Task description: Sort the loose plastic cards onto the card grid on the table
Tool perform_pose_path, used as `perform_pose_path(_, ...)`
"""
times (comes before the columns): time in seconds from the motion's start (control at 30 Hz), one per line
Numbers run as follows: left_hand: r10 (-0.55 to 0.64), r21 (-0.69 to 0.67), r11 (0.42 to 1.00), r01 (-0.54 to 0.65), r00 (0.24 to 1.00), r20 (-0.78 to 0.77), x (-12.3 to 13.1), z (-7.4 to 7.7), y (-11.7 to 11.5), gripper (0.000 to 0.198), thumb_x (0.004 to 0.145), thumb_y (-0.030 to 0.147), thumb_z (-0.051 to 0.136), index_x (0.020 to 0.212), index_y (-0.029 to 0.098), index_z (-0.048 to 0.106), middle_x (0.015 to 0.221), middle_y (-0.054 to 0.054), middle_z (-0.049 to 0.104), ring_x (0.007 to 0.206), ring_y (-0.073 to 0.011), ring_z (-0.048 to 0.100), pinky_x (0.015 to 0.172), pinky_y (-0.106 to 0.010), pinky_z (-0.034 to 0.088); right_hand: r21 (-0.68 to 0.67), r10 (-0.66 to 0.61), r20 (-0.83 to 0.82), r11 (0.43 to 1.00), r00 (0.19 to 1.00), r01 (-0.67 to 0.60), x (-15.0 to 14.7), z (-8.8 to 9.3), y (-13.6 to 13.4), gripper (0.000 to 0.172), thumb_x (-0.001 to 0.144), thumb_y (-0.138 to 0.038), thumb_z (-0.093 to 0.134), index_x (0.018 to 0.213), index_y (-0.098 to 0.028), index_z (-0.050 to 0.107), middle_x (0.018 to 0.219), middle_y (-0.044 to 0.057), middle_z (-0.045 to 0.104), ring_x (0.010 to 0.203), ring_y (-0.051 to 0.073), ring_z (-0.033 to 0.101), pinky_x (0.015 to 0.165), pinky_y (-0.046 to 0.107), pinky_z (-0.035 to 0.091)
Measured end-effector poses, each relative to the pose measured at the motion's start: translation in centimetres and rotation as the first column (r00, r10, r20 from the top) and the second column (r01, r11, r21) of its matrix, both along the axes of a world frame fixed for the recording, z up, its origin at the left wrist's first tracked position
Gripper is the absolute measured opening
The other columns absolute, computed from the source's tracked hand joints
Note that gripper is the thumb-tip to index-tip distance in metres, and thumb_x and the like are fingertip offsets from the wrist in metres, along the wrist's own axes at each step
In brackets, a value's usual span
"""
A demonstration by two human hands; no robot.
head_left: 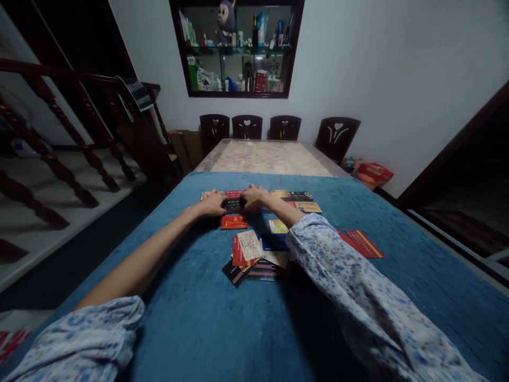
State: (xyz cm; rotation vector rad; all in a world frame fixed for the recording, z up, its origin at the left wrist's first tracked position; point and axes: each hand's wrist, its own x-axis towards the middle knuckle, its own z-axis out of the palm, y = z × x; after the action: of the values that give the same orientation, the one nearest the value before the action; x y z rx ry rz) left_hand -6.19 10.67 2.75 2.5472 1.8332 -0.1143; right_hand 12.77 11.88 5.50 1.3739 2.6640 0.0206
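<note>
A black card (233, 205) with pale print lies between my two hands, in rows of cards on the blue cloth. At its left end are the curled fingers of my left hand (214, 203), touching it. My right hand (254, 198) is bent over its right end, fingertips partly hidden. Just behind is a red card (234, 194), and in front of it a red card with gold print (234, 222). Closer to me is a loose, overlapping pile with a cream card (250, 244) on top and a black card (237, 274) sticking out.
Beyond my right hand are a black card (301, 196) and a tan card (308, 207). Red cards (366, 244) lie to the right of my sleeve. The blue cloth (191, 318) covers the near table. Chairs (338, 137) stand by the far wall.
</note>
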Motion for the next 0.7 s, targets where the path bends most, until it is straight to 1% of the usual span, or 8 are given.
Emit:
perform_pose_path(0.1, -0.014, 0.011, 1.000, 0.014, 1.000, 0.001, -0.07, -0.09, -0.04, 0.049, 0.073, 0.029, 0.056, 0.120, 0.019, 0.066, 0.124, -0.012, 0.062, 0.122, -0.0344, 0.046, 0.098, -0.048, 0.041, 0.006, -0.002, 0.012, 1.000, 1.000, 0.002, -0.07, -0.29, 0.26, 0.048, 0.077, -0.036, 0.068, 0.121, -0.018, 0.068, 0.123, 0.017, 0.066, 0.124, 0.037, 0.049, 0.097, 0.049, 0.046)
perform_pose_path(0.23, -0.021, 0.006, 1.000, 0.021, 1.000, -0.004, -0.14, -0.09, -0.05, 0.050, 0.073, 0.029, 0.056, 0.122, 0.019, 0.066, 0.124, -0.012, 0.062, 0.123, -0.0352, 0.045, 0.100, -0.049, 0.040, 0.004, 0.054, 0.059, 0.998, 0.997, -0.055, -0.14, -0.69, 0.86, 0.046, 0.080, -0.038, 0.066, 0.120, -0.015, 0.067, 0.122, 0.018, 0.067, 0.126, 0.036, 0.047, 0.099, 0.050, 0.044)
perform_pose_path(0.47, -0.032, 0.008, 0.999, 0.032, 0.999, -0.030, -0.09, 0.02, -0.20, 0.047, 0.075, 0.028, 0.056, 0.120, 0.022, 0.067, 0.126, -0.012, 0.061, 0.126, -0.0353, 0.043, 0.102, -0.052, 0.039, 0.018, 0.080, 0.084, 0.996, 0.993, -0.082, -0.10, -0.28, 0.87, 0.042, 0.082, -0.041, 0.067, 0.115, -0.015, 0.070, 0.126, 0.017, 0.065, 0.127, 0.035, 0.046, 0.100, 0.046, 0.043)
perform_pose_path(0.57, -0.033, 0.011, 0.999, 0.034, 0.999, -0.031, -0.13, 0.04, -0.37, 0.044, 0.077, 0.028, 0.056, 0.119, 0.023, 0.066, 0.128, -0.012, 0.060, 0.127, -0.0354, 0.042, 0.101, -0.052, 0.039, 0.031, 0.087, 0.096, 0.995, 0.992, -0.091, 0.02, -0.17, 0.77, 0.042, 0.082, -0.042, 0.068, 0.115, -0.015, 0.070, 0.126, 0.016, 0.065, 0.126, 0.035, 0.046, 0.098, 0.045, 0.044)
perform_pose_path(0.7, -0.049, 0.019, 0.999, 0.049, 0.999, 0.013, -0.24, 0.16, -0.57, 0.043, 0.076, 0.026, 0.057, 0.117, 0.021, 0.068, 0.127, -0.013, 0.061, 0.127, -0.0367, 0.042, 0.101, -0.053, 0.037, 0.059, 0.114, 0.083, 0.991, 0.990, -0.119, 0.49, -0.10, 0.63, 0.041, 0.081, -0.041, 0.068, 0.113, -0.016, 0.071, 0.124, 0.016, 0.066, 0.124, 0.035, 0.047, 0.094, 0.044, 0.044)
